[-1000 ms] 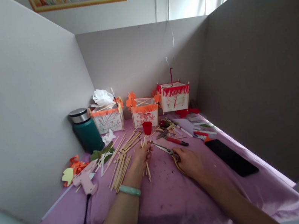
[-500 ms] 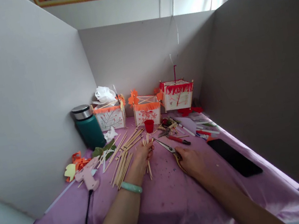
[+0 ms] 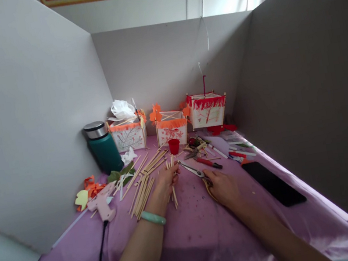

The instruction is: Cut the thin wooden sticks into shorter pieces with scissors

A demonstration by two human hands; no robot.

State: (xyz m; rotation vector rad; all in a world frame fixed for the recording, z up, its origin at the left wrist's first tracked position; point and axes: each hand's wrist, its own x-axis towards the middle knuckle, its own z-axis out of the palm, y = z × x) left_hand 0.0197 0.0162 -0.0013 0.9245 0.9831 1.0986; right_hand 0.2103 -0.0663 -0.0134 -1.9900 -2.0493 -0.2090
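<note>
My left hand, with a green bangle on its wrist, is closed around a few thin wooden sticks that poke out above and below the fingers. To its right, my right hand grips the handles of a pair of scissors. The scissor blades point up and left, their tips close to the left hand's fingertips. Left of my left hand lies a bundle of loose wooden sticks. A red cup stands just beyond the hands.
Behind stand three decorated paper lanterns. At left are a green bottle and a pink glue gun with a black cord. Red-handled pliers and a black phone lie at right. Grey panels enclose the table.
Hardly anything differs. The scissor blades look slightly closer together, and the whole view has shifted very slightly; both hands keep their holds.
</note>
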